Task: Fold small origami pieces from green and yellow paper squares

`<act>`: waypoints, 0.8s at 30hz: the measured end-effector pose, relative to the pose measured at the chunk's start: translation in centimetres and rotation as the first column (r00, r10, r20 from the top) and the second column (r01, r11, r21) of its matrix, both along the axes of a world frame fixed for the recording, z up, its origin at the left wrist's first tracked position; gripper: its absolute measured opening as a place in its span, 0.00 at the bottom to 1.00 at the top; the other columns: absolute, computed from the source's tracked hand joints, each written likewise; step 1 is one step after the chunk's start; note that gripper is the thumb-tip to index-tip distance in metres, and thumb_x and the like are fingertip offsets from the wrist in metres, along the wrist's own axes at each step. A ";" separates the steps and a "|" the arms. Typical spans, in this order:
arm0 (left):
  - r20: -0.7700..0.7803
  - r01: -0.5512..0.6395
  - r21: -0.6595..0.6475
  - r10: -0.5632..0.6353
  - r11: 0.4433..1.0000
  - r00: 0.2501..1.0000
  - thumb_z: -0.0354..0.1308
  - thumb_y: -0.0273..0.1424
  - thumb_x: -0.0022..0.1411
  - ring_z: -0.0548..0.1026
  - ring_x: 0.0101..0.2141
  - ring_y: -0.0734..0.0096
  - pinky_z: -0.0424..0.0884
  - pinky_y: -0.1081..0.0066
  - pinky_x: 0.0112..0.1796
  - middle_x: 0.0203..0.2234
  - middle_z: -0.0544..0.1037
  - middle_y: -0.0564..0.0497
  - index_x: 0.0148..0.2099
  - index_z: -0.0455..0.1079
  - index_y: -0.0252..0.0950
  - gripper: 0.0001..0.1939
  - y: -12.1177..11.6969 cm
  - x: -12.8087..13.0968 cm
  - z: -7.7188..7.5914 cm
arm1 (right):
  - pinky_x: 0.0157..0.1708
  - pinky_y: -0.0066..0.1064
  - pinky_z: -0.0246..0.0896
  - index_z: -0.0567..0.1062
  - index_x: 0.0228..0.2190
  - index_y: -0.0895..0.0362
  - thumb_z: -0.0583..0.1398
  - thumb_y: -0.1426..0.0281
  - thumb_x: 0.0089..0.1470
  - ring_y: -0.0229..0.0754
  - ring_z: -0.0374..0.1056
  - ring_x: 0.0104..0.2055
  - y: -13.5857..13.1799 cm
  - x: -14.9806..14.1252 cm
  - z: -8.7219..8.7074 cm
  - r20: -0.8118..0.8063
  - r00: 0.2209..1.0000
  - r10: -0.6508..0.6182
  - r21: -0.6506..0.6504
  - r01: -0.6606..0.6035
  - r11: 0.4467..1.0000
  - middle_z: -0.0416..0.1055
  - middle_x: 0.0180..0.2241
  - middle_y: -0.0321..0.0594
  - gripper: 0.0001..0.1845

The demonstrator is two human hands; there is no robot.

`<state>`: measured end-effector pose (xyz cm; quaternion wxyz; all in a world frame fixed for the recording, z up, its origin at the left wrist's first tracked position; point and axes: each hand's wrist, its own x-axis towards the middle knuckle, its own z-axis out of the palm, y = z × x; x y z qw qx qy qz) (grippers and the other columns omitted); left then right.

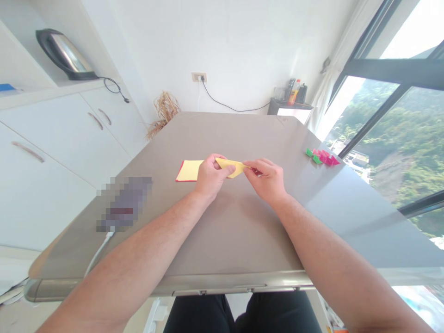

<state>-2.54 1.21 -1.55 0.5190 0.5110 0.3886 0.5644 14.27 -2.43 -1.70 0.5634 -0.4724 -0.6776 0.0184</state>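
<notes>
A folded piece of yellow paper (pixel 237 169) is held just above the middle of the table. My left hand (pixel 212 176) grips its left part, with the thumb lying across the front. At the right tip, my right hand (pixel 266 178) pinches the paper between thumb and fingers. Behind and left of my left hand lies a stack of yellow paper (pixel 190 170) with a red edge, partly covered by that hand.
Small folded pink paper shapes (pixel 325 157) and green ones (pixel 313 156) sit at the table's right side. A blurred-out device (pixel 126 201) with a white cable (pixel 99 252) lies at the left. The grey table (pixel 222 240) ends close to my legs.
</notes>
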 end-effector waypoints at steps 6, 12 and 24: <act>0.082 0.090 -0.064 -0.085 0.994 0.993 0.73 0.31 0.44 0.77 0.33 0.68 0.74 0.67 0.35 0.29 0.78 0.53 0.36 0.72 0.36 0.17 -0.2 0.1 0.1 | 0.30 0.32 0.66 0.83 0.30 0.52 0.62 0.69 0.54 0.37 0.68 0.27 -0.1 -0.1 0.0 -0.036 0.999 -0.014 -0.006 0.014 1.000 0.75 0.27 0.37 0.08; 0.204 0.225 -0.124 -0.198 0.966 0.959 0.74 0.31 0.47 0.79 0.35 0.68 0.76 0.66 0.38 0.32 0.81 0.51 0.46 0.76 0.37 0.23 -0.6 -0.2 0.5 | 0.31 0.34 0.67 0.82 0.28 0.52 0.63 0.67 0.52 0.39 0.70 0.27 -0.4 -0.3 0.4 -0.252 0.968 -0.003 -0.223 -0.055 0.973 0.75 0.25 0.35 0.06; 0.132 0.356 -0.197 -0.335 0.914 0.933 0.72 0.34 0.51 0.83 0.39 0.57 0.78 0.64 0.39 0.42 0.83 0.40 0.42 0.80 0.30 0.17 -0.8 -0.1 0.6 | 0.29 0.32 0.65 0.84 0.30 0.51 0.62 0.70 0.53 0.37 0.69 0.27 -0.2 -0.1 0.0 -0.178 0.983 0.038 -0.110 -0.058 0.992 0.76 0.26 0.35 0.08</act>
